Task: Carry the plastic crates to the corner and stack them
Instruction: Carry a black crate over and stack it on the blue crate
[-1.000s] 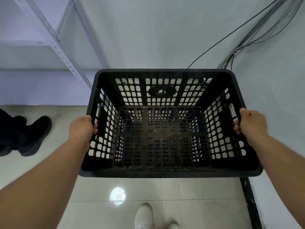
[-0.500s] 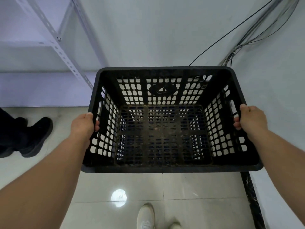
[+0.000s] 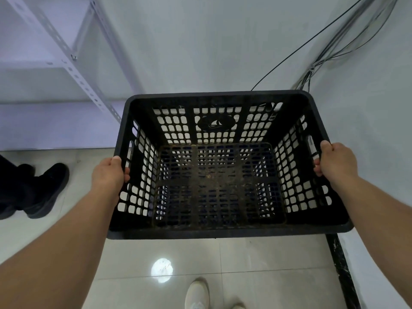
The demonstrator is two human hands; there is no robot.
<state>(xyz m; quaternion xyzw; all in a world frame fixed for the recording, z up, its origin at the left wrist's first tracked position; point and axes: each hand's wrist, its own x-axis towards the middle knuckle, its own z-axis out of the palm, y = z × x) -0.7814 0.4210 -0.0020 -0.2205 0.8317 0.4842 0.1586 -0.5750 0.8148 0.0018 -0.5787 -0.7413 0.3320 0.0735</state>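
I hold a black perforated plastic crate [image 3: 214,97] in front of me, empty, its open top facing me. My left hand [image 3: 108,175] grips its left rim and my right hand [image 3: 336,160] grips the right rim by the handle slot. The crate hangs close to the room corner, where two white walls meet. Through the holes in its floor something dark blue shows below, too hidden to name.
A grey slotted metal shelf frame [image 3: 73,56] stands at the back left. Cables [image 3: 330,50] run down the corner at the right. Another person's black shoe [image 3: 44,190] is on the tiled floor at left. My white shoe [image 3: 197,293] is below. A dark skirting strip [image 3: 341,270] edges the right wall.
The crate has shifted slightly forward towards the corner and a little to the right, both hands keeping their grip on the rims.
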